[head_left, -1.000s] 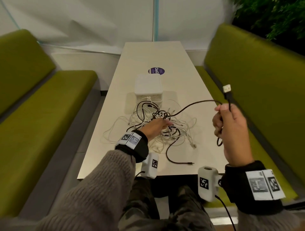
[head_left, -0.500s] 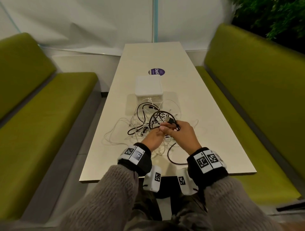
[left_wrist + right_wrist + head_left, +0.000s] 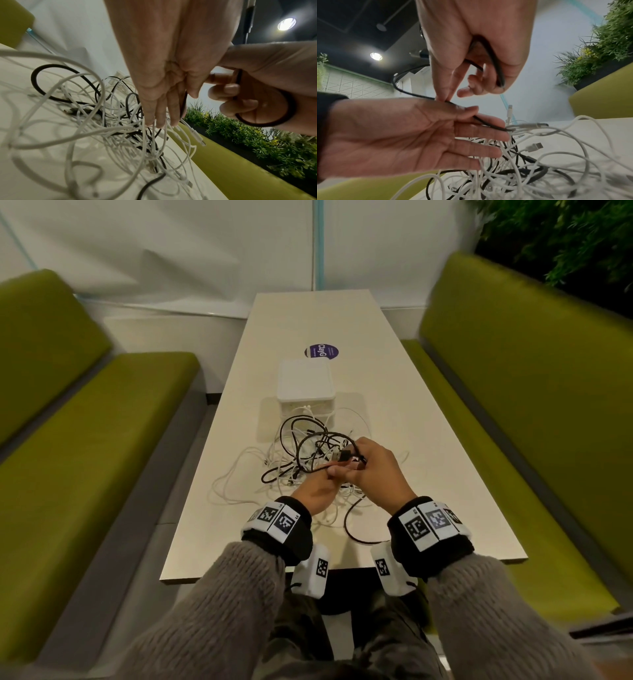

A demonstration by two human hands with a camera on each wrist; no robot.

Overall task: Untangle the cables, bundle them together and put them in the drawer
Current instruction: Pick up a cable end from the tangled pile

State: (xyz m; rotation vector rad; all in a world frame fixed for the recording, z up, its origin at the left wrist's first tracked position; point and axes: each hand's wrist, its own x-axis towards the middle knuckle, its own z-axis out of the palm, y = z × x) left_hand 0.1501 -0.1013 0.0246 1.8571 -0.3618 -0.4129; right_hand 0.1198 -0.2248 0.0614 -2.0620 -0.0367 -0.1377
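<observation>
Sleeves and wrists: grey knit sleeves at the near edge, black wrist bands with printed marker tags, a white camera block under each wrist.
Table: long cream table between two olive-green benches.
Left hand: left hand just over the near part of the pile, palm open, fingers straight and close together; thumb pressed against the forefinger with the black cable pinched between them. The cable lies across the base of the fingers and leaves past the fingertips into the tangle.
Right hand: right hand touching the left, slightly farther and higher. Fingers curled round a loop of the same black cable; in the left wrist view the loop rounds the heel of the palm. The cable's USB plug sticks out leftward from the fist, above the left thumb.
Cable pile: tangled white and black cables on the table directly under and beyond both hands, still knotted together; one black end trails toward the near edge.
Drawer box: small white drawer box just beyond the pile, cables touching its front. Front appears closed; contents cannot be seen.
Far end: round purple sticker on the table behind the box; white wall; green plants upper right.
</observation>
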